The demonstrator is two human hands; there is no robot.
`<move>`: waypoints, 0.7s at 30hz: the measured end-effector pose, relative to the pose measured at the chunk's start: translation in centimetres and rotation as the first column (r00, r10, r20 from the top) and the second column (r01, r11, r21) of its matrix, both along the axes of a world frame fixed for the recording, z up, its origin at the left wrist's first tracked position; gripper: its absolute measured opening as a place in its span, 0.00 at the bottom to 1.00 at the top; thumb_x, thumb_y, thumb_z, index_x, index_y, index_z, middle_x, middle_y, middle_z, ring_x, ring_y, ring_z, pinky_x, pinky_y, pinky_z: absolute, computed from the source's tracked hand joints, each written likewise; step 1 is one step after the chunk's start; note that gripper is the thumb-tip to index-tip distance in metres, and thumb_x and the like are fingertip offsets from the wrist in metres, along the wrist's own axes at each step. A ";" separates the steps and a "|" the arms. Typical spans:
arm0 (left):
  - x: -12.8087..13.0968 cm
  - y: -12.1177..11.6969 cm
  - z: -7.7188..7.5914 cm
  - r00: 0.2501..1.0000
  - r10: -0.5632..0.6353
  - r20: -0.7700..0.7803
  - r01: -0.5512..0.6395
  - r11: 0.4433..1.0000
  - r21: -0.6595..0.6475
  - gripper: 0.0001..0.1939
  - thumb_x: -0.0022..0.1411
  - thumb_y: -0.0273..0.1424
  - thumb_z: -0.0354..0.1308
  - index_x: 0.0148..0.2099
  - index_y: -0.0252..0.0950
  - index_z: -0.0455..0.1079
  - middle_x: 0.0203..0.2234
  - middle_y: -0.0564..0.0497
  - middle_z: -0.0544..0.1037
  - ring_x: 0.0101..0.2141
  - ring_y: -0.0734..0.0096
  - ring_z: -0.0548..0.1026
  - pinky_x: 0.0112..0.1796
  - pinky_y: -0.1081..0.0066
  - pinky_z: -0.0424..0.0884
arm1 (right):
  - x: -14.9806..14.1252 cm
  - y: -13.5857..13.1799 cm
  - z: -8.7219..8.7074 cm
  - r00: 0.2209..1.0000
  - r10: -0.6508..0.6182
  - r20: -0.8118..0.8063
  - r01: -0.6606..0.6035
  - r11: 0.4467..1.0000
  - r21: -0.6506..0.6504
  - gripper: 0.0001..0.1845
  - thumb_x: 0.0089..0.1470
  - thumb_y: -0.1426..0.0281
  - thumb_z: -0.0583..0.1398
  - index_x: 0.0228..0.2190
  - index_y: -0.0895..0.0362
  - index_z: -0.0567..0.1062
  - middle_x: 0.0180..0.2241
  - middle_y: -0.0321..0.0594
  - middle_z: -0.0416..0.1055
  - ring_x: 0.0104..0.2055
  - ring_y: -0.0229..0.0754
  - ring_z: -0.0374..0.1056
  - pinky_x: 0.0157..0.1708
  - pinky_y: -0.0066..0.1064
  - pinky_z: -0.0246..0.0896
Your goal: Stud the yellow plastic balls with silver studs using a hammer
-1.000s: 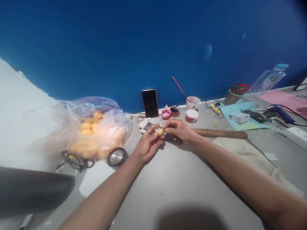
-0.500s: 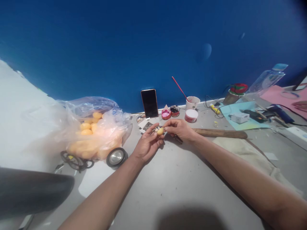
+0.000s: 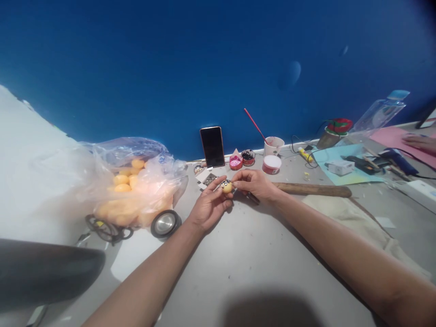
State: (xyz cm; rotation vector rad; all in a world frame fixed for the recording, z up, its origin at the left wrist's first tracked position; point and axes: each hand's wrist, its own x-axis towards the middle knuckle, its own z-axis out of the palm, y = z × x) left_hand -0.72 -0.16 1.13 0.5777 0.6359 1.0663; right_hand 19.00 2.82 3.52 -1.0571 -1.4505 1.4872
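Yellow ball [image 3: 227, 187]: it is between your two hands, above the grey table [image 3: 218, 277], with dark and pale marks on its upper side. To work well, I would turn it slowly and press only lightly, so the marks are not rubbed.
Left hand [image 3: 207, 207]: your thumb and forefinger are closed on the ball from its left; the other fingers curl loosely below. This hand should give the steady support.
Right hand [image 3: 256, 185]: your thumb and forefinger are almost together at the ball's right edge; whether they pinch it or some small piece, I cannot tell.
White card [image 3: 203, 174]: near your left fingertips.
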 end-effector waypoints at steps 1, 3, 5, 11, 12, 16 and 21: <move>0.0 0.0 0.0 1.000 0.005 -0.004 -0.005 1.000 -0.004 0.23 0.59 0.25 0.71 0.56 0.36 0.74 0.34 0.47 0.81 0.32 0.68 0.79 0.30 0.72 0.75 | 0.0 0.0 0.0 1.000 0.006 0.005 -0.006 1.000 -0.002 0.17 0.48 0.58 0.73 0.32 0.58 0.79 0.19 0.31 0.67 0.19 0.32 0.57 0.16 0.23 0.45; 0.0 0.0 -0.1 1.000 0.017 -0.015 -0.017 1.000 -0.007 0.22 0.59 0.26 0.72 0.55 0.36 0.74 0.32 0.48 0.80 0.32 0.69 0.79 0.30 0.73 0.74 | 0.0 0.0 0.0 1.000 0.008 0.010 -0.008 1.000 -0.003 0.17 0.48 0.59 0.72 0.32 0.58 0.79 0.19 0.31 0.67 0.18 0.31 0.57 0.16 0.23 0.45; 0.1 0.0 -0.2 1.000 0.022 -0.022 -0.022 1.000 -0.007 0.22 0.59 0.27 0.72 0.55 0.36 0.74 0.31 0.48 0.80 0.31 0.69 0.78 0.30 0.73 0.74 | 0.1 0.0 0.0 1.000 0.004 0.006 -0.004 1.000 -0.001 0.16 0.48 0.59 0.72 0.32 0.58 0.79 0.19 0.31 0.67 0.18 0.31 0.58 0.16 0.23 0.46; 0.2 0.0 -0.1 1.000 0.028 -0.004 -0.028 0.999 -0.016 0.24 0.57 0.26 0.72 0.56 0.35 0.74 0.34 0.46 0.81 0.32 0.67 0.79 0.31 0.71 0.74 | 0.0 0.1 0.1 1.000 0.008 0.015 -0.008 1.000 0.000 0.19 0.46 0.57 0.73 0.31 0.58 0.79 0.19 0.32 0.68 0.19 0.32 0.58 0.16 0.23 0.46; 0.2 0.0 -0.1 1.000 0.030 -0.002 -0.030 0.999 -0.020 0.24 0.57 0.26 0.72 0.55 0.35 0.74 0.34 0.45 0.81 0.32 0.67 0.79 0.31 0.71 0.74 | 0.0 0.1 0.2 1.000 0.012 0.020 -0.012 1.000 -0.001 0.19 0.45 0.57 0.74 0.31 0.58 0.79 0.19 0.32 0.69 0.19 0.32 0.58 0.16 0.23 0.46; 0.2 0.0 -0.1 0.999 0.031 -0.025 -0.032 0.999 -0.024 0.24 0.54 0.28 0.75 0.52 0.36 0.74 0.31 0.48 0.79 0.30 0.69 0.78 0.30 0.74 0.73 | 0.1 -0.1 0.5 0.999 0.032 0.040 -0.032 0.999 -0.006 0.17 0.46 0.59 0.73 0.31 0.58 0.79 0.19 0.32 0.69 0.18 0.31 0.58 0.16 0.24 0.47; 0.3 0.1 -0.1 0.999 0.034 -0.024 -0.034 0.999 -0.021 0.26 0.54 0.27 0.74 0.54 0.36 0.73 0.34 0.47 0.81 0.31 0.69 0.79 0.31 0.72 0.74 | 0.1 -0.2 0.6 0.999 0.023 0.039 -0.023 1.000 -0.010 0.18 0.46 0.57 0.73 0.31 0.58 0.79 0.19 0.31 0.68 0.18 0.31 0.58 0.16 0.24 0.47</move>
